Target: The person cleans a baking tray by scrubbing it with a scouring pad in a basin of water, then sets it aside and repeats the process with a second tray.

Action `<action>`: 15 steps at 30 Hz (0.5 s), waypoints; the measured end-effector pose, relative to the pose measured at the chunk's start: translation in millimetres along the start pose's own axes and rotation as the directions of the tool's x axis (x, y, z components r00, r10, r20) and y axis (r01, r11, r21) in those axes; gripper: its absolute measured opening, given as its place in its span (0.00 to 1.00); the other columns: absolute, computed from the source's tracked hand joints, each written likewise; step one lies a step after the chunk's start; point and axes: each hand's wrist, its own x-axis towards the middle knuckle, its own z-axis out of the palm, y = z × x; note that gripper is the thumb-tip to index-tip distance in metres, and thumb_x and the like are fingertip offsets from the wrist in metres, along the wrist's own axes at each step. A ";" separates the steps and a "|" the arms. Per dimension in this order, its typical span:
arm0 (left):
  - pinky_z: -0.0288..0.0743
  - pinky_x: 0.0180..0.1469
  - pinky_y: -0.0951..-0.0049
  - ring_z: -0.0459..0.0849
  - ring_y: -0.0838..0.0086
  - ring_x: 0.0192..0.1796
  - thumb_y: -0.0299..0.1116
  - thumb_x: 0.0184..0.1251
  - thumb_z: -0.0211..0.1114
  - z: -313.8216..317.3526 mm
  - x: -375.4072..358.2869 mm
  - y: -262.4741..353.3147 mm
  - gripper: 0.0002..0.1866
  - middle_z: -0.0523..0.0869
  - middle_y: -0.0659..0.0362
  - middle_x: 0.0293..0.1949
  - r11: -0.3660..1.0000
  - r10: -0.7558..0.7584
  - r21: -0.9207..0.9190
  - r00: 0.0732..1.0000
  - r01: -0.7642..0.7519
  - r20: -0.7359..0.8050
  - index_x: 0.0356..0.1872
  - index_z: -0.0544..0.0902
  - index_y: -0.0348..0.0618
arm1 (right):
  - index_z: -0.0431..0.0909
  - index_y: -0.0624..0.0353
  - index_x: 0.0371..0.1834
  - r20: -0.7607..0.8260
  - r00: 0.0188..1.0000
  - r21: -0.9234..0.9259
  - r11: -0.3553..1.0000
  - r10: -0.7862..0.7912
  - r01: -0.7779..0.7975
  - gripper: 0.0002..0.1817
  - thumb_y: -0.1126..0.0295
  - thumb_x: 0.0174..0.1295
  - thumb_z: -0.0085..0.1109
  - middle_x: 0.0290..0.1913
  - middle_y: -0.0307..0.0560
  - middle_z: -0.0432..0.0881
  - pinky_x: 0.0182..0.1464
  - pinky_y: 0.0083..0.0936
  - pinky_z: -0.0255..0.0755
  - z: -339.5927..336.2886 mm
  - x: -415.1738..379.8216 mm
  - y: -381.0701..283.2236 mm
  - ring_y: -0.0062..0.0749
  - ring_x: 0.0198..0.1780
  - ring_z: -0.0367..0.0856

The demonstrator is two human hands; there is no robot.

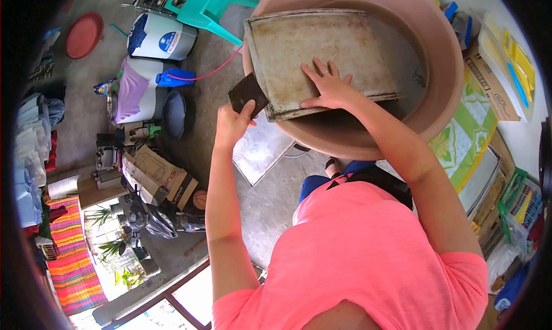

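The tub (445, 48) is round and brown. The tray (287, 48), rectangular and stained, lies over it, its left end reaching the rim. The right hand (332, 88) rests flat on the tray, fingers spread, gripping nothing. The left hand (233, 121), beside the tray's left end, pinches a dark square sheet (244, 94) under its thumb; whether the sheet touches the tray cannot be confirmed.

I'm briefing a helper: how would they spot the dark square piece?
Find the big round tub, then the pale stained board lying over it. At the board's left edge, the left hand grips the piece: flat, square-cornered, far darker than the board.
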 end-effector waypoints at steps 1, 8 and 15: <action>0.75 0.24 0.74 0.83 0.75 0.20 0.34 0.65 0.64 -0.7 -5.2 2.2 0.14 0.84 0.56 0.20 0.999 -0.035 0.005 0.999 0.035 0.018 0.27 0.82 0.30 | 0.46 0.33 0.77 0.003 1.000 0.001 1.000 0.001 -0.001 0.59 0.35 0.41 0.70 0.79 0.48 0.38 0.59 0.86 0.42 -0.6 0.2 0.0 0.65 0.77 0.35; 0.76 0.24 0.75 0.83 0.75 0.21 0.34 0.66 0.64 -5.3 -2.6 -4.8 0.14 0.85 0.55 0.23 0.997 -0.032 -0.065 0.999 0.032 0.003 0.31 0.82 0.29 | 0.46 0.32 0.77 -0.001 1.000 0.005 1.000 0.000 0.000 0.59 0.34 0.40 0.70 0.79 0.47 0.37 0.58 0.87 0.41 3.3 2.4 2.1 0.64 0.77 0.34; 0.78 0.26 0.74 0.83 0.74 0.22 0.33 0.67 0.64 -5.5 -9.6 -9.6 0.13 0.85 0.55 0.24 0.991 -0.048 -0.123 0.998 0.051 0.028 0.32 0.83 0.28 | 0.45 0.32 0.77 0.005 1.000 0.001 1.000 0.001 -0.001 0.60 0.33 0.41 0.68 0.79 0.47 0.37 0.58 0.87 0.41 3.7 3.9 2.9 0.64 0.77 0.34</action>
